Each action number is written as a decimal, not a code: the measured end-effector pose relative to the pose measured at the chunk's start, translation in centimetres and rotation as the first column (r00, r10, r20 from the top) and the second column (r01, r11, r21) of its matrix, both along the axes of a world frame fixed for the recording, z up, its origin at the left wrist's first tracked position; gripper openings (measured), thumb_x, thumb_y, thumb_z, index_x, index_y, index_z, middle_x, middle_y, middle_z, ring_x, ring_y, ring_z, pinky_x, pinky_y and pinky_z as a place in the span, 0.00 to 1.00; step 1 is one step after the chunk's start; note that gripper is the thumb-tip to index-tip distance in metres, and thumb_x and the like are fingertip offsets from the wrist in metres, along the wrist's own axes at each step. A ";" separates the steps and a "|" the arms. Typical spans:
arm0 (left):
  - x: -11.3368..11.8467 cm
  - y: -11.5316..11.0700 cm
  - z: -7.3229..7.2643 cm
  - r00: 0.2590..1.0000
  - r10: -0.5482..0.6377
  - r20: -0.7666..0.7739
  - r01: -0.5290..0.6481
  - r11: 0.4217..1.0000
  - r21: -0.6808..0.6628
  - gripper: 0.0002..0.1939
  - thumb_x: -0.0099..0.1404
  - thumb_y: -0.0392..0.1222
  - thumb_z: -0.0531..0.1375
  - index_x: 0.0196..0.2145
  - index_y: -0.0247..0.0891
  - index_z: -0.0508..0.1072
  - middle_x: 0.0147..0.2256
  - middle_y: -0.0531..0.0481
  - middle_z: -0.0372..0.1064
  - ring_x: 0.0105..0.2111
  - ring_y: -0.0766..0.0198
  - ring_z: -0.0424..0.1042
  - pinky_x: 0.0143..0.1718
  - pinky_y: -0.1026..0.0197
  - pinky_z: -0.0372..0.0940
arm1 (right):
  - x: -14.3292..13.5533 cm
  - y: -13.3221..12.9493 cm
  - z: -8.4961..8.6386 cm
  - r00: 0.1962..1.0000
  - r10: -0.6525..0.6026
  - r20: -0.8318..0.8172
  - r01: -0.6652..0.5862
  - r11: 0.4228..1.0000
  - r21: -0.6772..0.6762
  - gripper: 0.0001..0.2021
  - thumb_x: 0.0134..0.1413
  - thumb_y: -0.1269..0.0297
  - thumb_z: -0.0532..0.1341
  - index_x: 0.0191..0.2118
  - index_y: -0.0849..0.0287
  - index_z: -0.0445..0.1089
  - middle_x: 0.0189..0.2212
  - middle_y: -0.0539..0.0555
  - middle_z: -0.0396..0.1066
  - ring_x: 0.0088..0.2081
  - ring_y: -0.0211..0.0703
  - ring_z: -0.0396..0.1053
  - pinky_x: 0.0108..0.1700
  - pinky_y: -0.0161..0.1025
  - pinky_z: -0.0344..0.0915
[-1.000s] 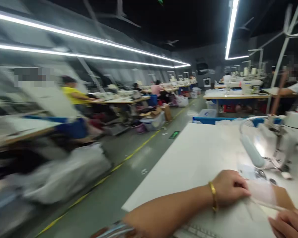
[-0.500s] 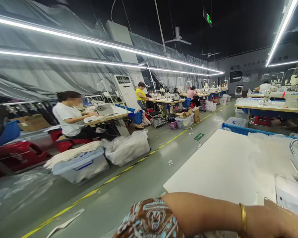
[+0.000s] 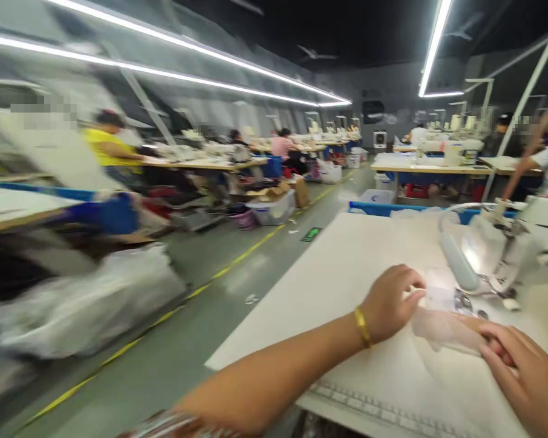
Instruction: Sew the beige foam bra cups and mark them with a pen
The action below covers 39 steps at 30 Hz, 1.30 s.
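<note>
A pale, thin piece of fabric (image 3: 447,331) lies over the white sewing table (image 3: 319,292), close to the front of a sewing machine (image 3: 493,243). My right hand (image 3: 525,374) has its fingers closed on the fabric's right end. Over the fabric's left end, my left hand (image 3: 390,304) has thumb and fingertips brought together in a pinch. What is between those tips is too blurred to make out. A lit lamp shines onto the machine's metal plate (image 3: 463,301) beside the fabric. A gold bracelet (image 3: 361,326) circles my left wrist.
A measuring strip (image 3: 369,406) runs along the table's near edge. Blue edging (image 3: 393,208) borders its far side. Left of the aisle, a large plastic-wrapped bundle (image 3: 100,298) sits on the floor. Other people work at machines, one in a yellow top (image 3: 112,146).
The view has swung right, bringing the sewing machine and both hands into sight. My left arm now reaches farther over the table, and my right hand shows holding the fabric.
</note>
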<state>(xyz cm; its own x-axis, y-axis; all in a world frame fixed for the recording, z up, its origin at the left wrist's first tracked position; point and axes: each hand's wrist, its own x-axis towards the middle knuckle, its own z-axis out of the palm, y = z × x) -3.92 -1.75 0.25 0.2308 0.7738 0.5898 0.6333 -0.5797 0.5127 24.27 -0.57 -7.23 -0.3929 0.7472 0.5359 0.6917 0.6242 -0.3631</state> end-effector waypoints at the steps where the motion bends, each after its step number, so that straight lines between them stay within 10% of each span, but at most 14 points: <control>1: -0.2 -0.3 0.1 0.998 -0.056 0.036 0.056 0.998 0.010 0.05 0.70 0.37 0.57 0.36 0.38 0.72 0.36 0.47 0.72 0.36 0.60 0.70 0.42 0.58 0.65 | -0.1 -0.5 0.6 1.000 -0.002 0.027 0.003 1.000 -0.031 0.12 0.67 0.56 0.57 0.50 0.50 0.72 0.38 0.55 0.75 0.36 0.50 0.73 0.37 0.44 0.71; 8: 0.3 -0.8 -1.3 0.930 -0.359 -0.078 0.346 0.926 -0.149 0.05 0.70 0.36 0.57 0.36 0.39 0.73 0.34 0.50 0.72 0.35 0.61 0.69 0.39 0.58 0.63 | -1.8 -1.6 3.2 1.000 0.021 -0.007 -0.021 0.999 -0.042 0.08 0.70 0.67 0.53 0.41 0.53 0.68 0.37 0.54 0.69 0.39 0.48 0.68 0.40 0.44 0.67; 18: 2.4 1.8 -2.3 0.967 -0.181 -0.179 0.113 0.935 -0.335 0.03 0.64 0.37 0.63 0.31 0.39 0.76 0.32 0.50 0.71 0.34 0.58 0.69 0.37 0.57 0.63 | -1.6 -1.5 2.4 0.991 0.117 0.065 -0.112 0.991 -0.074 0.08 0.70 0.70 0.53 0.40 0.56 0.68 0.33 0.52 0.65 0.38 0.48 0.61 0.41 0.47 0.64; 26: 1.7 1.5 0.1 0.965 -0.253 0.074 0.262 0.887 -0.380 0.07 0.64 0.42 0.61 0.29 0.40 0.76 0.35 0.49 0.73 0.40 0.57 0.71 0.45 0.55 0.66 | -1.6 -3.0 3.4 0.981 0.161 0.110 -0.145 0.979 -0.146 0.11 0.68 0.71 0.53 0.32 0.56 0.63 0.33 0.52 0.65 0.37 0.47 0.62 0.39 0.44 0.62; 28: 1.7 0.2 1.8 0.928 -0.363 0.081 0.360 0.822 -0.442 0.07 0.66 0.42 0.58 0.30 0.40 0.72 0.35 0.49 0.74 0.38 0.58 0.71 0.44 0.56 0.66 | -1.2 -3.7 4.8 0.968 0.235 0.086 -0.201 0.935 -0.292 0.10 0.67 0.70 0.55 0.32 0.55 0.65 0.34 0.52 0.65 0.38 0.47 0.63 0.39 0.43 0.63; 32: 2.5 -1.7 4.6 0.816 -0.542 0.199 0.503 0.499 -0.705 0.05 0.68 0.40 0.56 0.33 0.40 0.68 0.29 0.53 0.71 0.28 0.64 0.70 0.32 0.62 0.66 | -0.3 -3.8 8.2 0.930 0.279 -0.237 -0.366 0.744 -0.559 0.08 0.69 0.55 0.59 0.45 0.50 0.73 0.45 0.53 0.70 0.47 0.48 0.68 0.51 0.45 0.65; 36: 3.1 -0.6 4.6 0.839 -0.483 0.250 0.508 0.534 -0.676 0.08 0.66 0.44 0.58 0.31 0.39 0.68 0.27 0.54 0.69 0.26 0.67 0.64 0.29 0.65 0.60 | -1.4 -1.6 9.0 0.791 0.290 -0.539 -0.592 0.585 -0.554 0.28 0.64 0.33 0.54 0.51 0.51 0.74 0.50 0.56 0.71 0.50 0.51 0.68 0.56 0.48 0.63; 39: 2.9 0.9 3.8 0.878 -0.394 0.271 0.467 0.581 -0.667 0.11 0.64 0.47 0.60 0.29 0.38 0.68 0.26 0.55 0.67 0.26 0.67 0.61 0.27 0.65 0.55 | -2.9 -0.1 7.2 0.732 0.233 -0.640 -0.654 0.504 -0.565 0.27 0.57 0.35 0.64 0.47 0.55 0.73 0.41 0.54 0.72 0.42 0.47 0.68 0.47 0.44 0.65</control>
<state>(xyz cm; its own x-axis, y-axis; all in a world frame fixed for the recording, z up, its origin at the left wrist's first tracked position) -1.03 -0.89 4.02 0.6261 0.7785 -0.0436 0.3395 -0.2219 0.9140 21.41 -0.69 -0.07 -0.6742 0.7305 0.1090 0.0295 0.1740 -0.9843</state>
